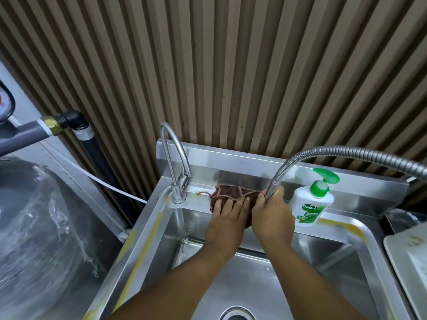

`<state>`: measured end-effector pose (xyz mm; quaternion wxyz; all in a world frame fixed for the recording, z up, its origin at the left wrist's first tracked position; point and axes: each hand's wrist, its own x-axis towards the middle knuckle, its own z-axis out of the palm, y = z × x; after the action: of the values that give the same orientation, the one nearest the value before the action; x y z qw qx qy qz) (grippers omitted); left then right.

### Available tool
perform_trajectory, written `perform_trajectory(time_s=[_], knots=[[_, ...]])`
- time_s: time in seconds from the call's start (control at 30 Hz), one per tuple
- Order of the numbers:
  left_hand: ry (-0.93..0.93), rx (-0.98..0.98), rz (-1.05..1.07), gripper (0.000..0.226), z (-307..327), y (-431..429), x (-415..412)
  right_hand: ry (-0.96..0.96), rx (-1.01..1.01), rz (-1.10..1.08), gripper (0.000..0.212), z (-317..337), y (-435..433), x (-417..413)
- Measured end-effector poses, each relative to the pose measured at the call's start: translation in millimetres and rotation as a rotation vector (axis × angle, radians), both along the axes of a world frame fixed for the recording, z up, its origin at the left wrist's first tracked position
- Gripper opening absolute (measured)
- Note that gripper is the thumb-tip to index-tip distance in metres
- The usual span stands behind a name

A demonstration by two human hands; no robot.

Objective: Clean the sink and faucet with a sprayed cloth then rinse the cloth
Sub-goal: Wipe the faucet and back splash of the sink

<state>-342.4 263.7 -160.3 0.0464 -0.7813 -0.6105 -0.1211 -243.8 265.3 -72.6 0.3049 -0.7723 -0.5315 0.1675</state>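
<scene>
The left hand (227, 218) is pressing a crumpled brown cloth with a lighter stitched edge (233, 195) flat onto the rear ledge of the stainless steel sink (346, 255). Its fingers (240, 205) are lying spread and extended on the fabric, not clamped around it. The cloth is lying ahead of these fingers, toward the steel backsplash, with its long axis running left to right along the ledge, between the curved steel gooseneck faucet (174, 158) and the white soap bottle with a green pump (312, 202).

The right hand (272, 213) is closing its fingers around the lower end of the ribbed flexible metal spray hose (323, 151), holding it just beside the right end of the cloth.

The left hand is the nearer one to the gooseneck faucet. Judged from this layout, the coming wipe is likely running leftward along the ledge toward the faucet base, where yellowish residue (201, 193) is showing.
</scene>
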Motion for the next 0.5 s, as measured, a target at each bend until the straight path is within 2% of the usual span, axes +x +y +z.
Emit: perform_trajectory(time_s=[0.23,0.37,0.5], knots=[[0.031,-0.004,0.046,0.081,-7,-2,0,-0.01,0.003,0.007,0.019,0,0,0],[0.092,-0.144,0.301,0.08,7,-6,-20,0.008,0.01,0.009,0.014,0,-3,-2],[0.224,-0.284,0.445,0.078,23,-2,-42,0.027,0.009,0.013,0.013,2,-4,-1]])
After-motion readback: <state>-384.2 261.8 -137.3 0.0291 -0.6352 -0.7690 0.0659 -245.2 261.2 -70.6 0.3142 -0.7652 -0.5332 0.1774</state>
